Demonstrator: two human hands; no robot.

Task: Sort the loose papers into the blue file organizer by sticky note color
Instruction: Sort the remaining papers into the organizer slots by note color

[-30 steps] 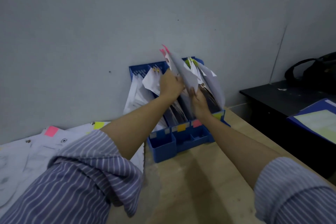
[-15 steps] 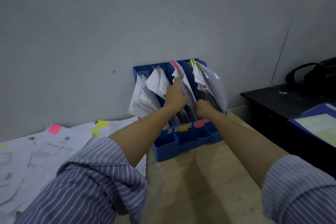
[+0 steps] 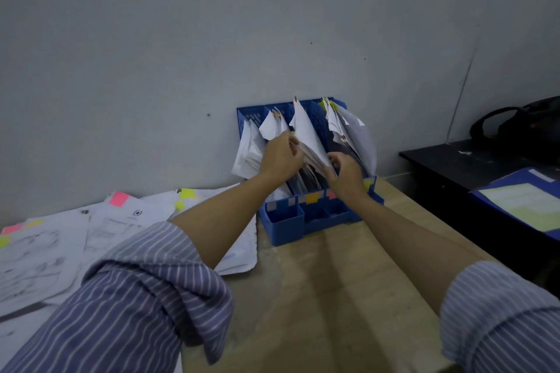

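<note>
Both hands, left hand [image 3: 280,156] and right hand [image 3: 345,174], pinch limp white papers [image 3: 306,133] in ribbed plastic organizer [image 3: 286,222].

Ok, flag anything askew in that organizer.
Papers in the organizer lean and fan out instead of standing straight; the leftmost bundle sags over its left side. Both hands are on the third slot's sheets.

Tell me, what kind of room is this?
Probably an office or a study corner. A blue file organizer full of papers stands on a wooden desk against a bare wall, and more loose papers with sticky notes lie beside it.
</note>
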